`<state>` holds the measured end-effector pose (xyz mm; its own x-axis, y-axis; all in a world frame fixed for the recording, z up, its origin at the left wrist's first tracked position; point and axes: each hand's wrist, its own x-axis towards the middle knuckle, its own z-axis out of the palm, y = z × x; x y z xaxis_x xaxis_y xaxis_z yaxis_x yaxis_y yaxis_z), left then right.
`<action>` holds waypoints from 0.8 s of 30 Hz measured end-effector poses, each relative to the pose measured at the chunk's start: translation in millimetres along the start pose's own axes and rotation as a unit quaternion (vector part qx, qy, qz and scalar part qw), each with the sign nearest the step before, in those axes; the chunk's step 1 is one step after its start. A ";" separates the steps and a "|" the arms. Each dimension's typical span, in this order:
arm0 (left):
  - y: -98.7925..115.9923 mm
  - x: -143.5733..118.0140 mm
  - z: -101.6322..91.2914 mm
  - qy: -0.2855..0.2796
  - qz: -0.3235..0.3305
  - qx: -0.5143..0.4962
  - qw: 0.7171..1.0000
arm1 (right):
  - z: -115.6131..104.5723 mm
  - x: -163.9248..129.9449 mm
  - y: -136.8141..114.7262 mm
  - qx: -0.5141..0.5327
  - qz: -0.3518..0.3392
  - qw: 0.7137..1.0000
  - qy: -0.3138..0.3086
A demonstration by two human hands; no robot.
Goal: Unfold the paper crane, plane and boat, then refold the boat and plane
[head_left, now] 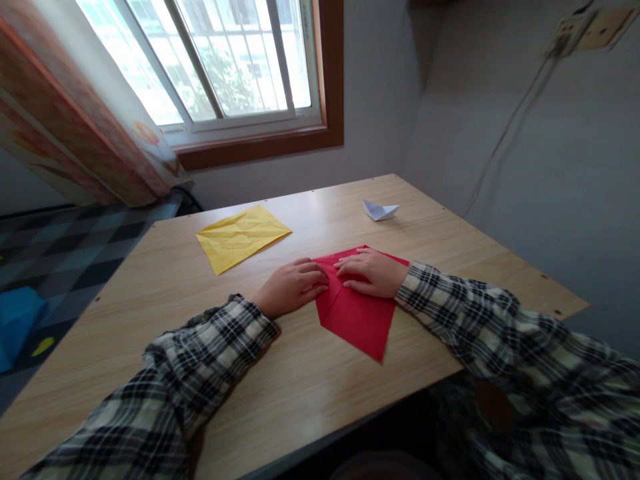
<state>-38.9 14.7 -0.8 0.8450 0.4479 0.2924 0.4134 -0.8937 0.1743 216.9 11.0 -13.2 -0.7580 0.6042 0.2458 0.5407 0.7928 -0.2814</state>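
Note:
A sheet of red paper (361, 319) lies on the wooden table in front of me, with a folded part and creases toward its left side. My left hand (293, 287) is at the paper's left edge, its fingers curled together over that edge. On top of the sheet rests my right hand (374, 272), palm down, with its fingers stretched toward the left and a little apart. Between the two hands a narrow strip of red shows. Whatever lies beneath the fingers is hidden.
Behind my left hand lies a creased yellow paper (243, 237). A small white paper boat (381, 212) stands toward the back right of the table (280, 393). Off the table's left side, a blue object (17, 320) rests on checked cloth. Walls and a window border the far side.

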 end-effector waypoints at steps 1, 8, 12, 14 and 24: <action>0.3 0.2 -0.2 -0.003 -0.001 0.001 1.000 | 0.3 -0.2 0.7 0.001 -0.004 1.000 0.002; 0.5 1.2 0.0 -0.012 0.007 0.043 0.999 | 1.8 0.6 4.9 0.006 -0.033 0.999 0.029; 5.3 1.0 2.8 -0.016 -0.008 0.099 0.995 | 1.6 1.1 4.8 -0.002 -0.034 0.998 0.046; 12.1 1.0 5.5 -0.024 -0.028 0.120 0.992 | 1.5 0.9 5.0 -0.006 -0.034 0.998 0.047; 40.8 3.6 8.6 -0.048 -0.101 0.134 0.985 | 0.4 1.8 5.9 -0.017 -0.003 0.999 0.041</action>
<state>-16.1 -20.4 -0.7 0.7590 0.6245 0.1843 0.6406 -0.7669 -0.0392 218.6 16.7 -14.8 -0.7297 0.6025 0.3235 0.5486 0.7981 -0.2490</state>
